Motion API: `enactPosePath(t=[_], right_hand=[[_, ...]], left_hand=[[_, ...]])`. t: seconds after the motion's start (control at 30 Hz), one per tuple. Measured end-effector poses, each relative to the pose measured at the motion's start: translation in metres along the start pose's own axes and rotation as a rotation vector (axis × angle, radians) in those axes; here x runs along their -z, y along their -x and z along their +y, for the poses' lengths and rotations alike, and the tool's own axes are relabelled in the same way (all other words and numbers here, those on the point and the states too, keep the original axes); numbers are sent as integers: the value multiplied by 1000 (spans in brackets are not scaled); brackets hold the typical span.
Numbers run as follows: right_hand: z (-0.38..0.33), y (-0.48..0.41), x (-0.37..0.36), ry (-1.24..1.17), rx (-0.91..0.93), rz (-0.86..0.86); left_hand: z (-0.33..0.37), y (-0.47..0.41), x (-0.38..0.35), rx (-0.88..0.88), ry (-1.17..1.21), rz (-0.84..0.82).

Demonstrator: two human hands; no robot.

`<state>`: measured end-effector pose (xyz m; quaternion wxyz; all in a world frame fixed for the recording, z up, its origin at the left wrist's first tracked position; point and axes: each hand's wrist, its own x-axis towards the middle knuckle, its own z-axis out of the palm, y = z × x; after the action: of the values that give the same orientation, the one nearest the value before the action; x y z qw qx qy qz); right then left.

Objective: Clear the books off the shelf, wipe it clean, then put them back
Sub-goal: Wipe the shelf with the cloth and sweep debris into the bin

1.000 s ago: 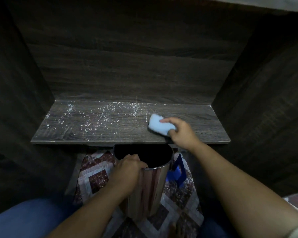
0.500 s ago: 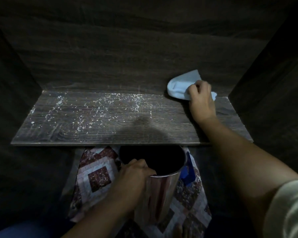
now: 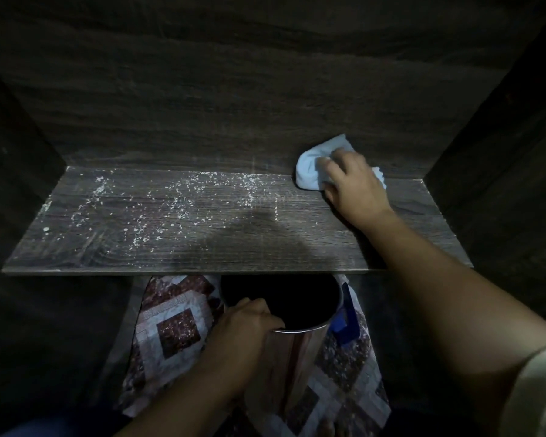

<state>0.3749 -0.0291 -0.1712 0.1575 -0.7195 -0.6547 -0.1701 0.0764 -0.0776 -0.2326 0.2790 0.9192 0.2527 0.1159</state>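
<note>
The dark wooden shelf (image 3: pixel 202 247) holds no books and is strewn with white crumbs over its left and middle parts. A light blue cloth (image 3: pixel 311 168) lies bunched at the shelf's back right, against the back wall. My right hand (image 3: pixel 352 187) presses on the cloth with its fingers spread over it. Below the shelf's front edge stands a shiny metal bin (image 3: pixel 297 348) with a dark open mouth. My left hand (image 3: pixel 246 323) grips the bin's rim on the left side.
The dark back wall (image 3: pixel 265 89) and side walls (image 3: pixel 501 152) box the shelf in. A patterned tiled floor (image 3: pixel 171 329) shows beneath. Something blue (image 3: pixel 344 323) sits behind the bin on its right.
My right hand swept the cloth from the shelf's front edge to its back right corner, then shifted it slightly left. My left hand has kept its hold on the bin.
</note>
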Motion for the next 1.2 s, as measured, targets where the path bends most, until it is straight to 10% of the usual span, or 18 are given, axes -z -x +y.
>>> enactPosePath(t=[0.53, 0.93, 1.2], right_hand=[[-22, -7, 4, -101, -218, -370], [-37, 33, 5, -412, -165, -155], [-44, -19, 3, -134, -105, 181]], left_hand=[[0, -1, -2, -7, -25, 14], [3, 1, 4, -4, -27, -9], [3, 0, 6, 30, -57, -46]])
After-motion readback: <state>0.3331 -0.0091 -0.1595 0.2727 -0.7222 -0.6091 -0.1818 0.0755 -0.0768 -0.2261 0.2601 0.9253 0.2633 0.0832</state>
